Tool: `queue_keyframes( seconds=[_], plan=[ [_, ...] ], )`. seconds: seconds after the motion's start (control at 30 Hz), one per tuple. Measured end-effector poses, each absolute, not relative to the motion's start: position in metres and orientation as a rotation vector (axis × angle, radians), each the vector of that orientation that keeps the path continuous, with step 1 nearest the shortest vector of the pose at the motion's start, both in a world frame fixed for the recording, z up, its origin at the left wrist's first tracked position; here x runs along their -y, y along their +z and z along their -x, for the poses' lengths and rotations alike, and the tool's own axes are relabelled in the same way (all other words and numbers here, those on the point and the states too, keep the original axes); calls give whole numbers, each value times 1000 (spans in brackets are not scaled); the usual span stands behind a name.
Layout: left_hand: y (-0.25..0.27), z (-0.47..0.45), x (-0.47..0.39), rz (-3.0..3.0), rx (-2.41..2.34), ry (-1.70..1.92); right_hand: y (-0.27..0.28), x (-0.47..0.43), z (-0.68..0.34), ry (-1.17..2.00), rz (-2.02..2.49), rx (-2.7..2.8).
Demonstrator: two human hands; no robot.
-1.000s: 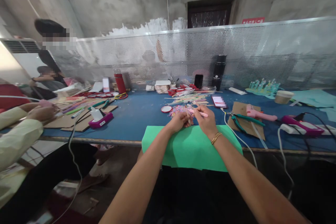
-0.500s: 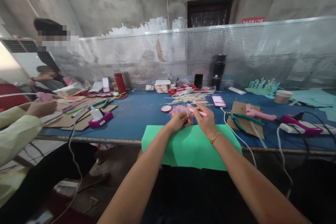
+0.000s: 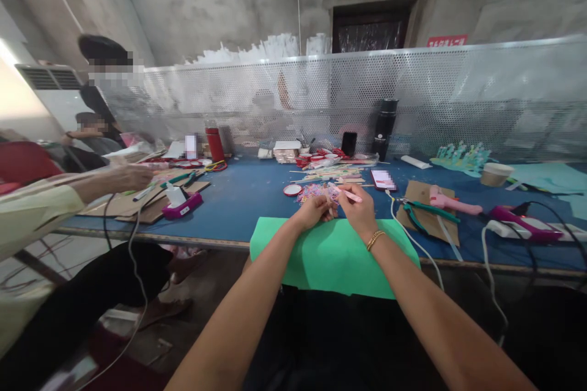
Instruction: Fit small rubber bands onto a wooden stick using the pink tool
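My left hand [image 3: 316, 210] is closed, fingertips pinched together, at the near edge of a pile of small multicoloured loops [image 3: 316, 192]. A small, thin, pale piece seems to be in its fingers, too small to name. Close beside it on the right, my right hand [image 3: 359, 206] grips a pale pink pen-shaped tool [image 3: 352, 196], its tip pointing left toward my left fingertips. Both forearms rest over a green cloth [image 3: 339, 256] that spreads over the table edge and my lap.
Behind the pile lie thin coloured sticks [image 3: 332, 172], a round red-rimmed lid [image 3: 292, 190] and a phone [image 3: 383, 180]. To the right are teal-handled pliers [image 3: 428, 211], a pink glue gun [image 3: 452, 200] and a purple power strip [image 3: 523, 223]. A co-worker's arm [image 3: 105, 183] reaches in at left.
My hands stay nearly in place, the pen-shaped tool still at the left fingertips. The co-worker's hand at left has moved right over the cardboard. The view has shifted slightly.
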State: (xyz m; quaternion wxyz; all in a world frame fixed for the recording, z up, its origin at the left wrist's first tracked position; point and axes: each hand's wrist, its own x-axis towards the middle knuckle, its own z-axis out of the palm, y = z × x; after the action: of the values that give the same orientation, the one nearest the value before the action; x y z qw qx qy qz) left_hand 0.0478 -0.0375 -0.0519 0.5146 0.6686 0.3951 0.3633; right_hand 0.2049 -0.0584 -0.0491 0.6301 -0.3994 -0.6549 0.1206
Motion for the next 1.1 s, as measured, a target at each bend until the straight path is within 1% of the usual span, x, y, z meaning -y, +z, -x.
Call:
queue_keyframes(
  seconds=[0.43,0.73,1.1],
  plan=[
    [-56,-45,35,-1626,-922,867,-46,63,-205,233,892,1549],
    [-53,-45,38,-1637,-909,877,-46,65,-204,288,806,1575],
    [-58,-45,36,-1575,-913,876,-49,64,-202,415,831,1472]
  ],
)
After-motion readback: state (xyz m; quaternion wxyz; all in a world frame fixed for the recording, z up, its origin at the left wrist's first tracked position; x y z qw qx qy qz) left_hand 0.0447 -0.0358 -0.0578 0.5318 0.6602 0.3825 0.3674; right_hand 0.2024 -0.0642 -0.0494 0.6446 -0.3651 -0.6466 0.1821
